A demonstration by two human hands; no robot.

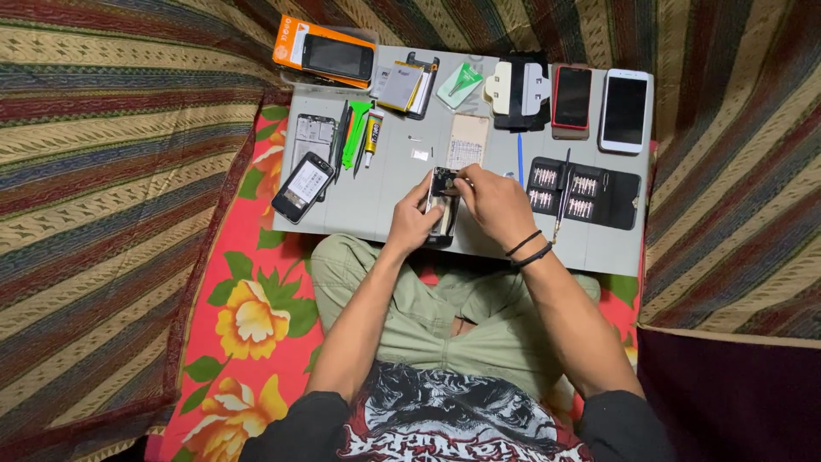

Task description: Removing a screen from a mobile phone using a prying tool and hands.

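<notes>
My left hand grips the side of an opened phone body held upright over the near edge of a grey work mat. Over the top end of the phone sits my right hand, fingertips pinched at its inner parts. Two dark bands circle my right wrist. What the fingers pinch is too small to make out.
On the mat lie a black phone, a bare phone frame, a green tool, a glue tube, an orange phone box, a red phone, a white phone and a black screwdriver bit case.
</notes>
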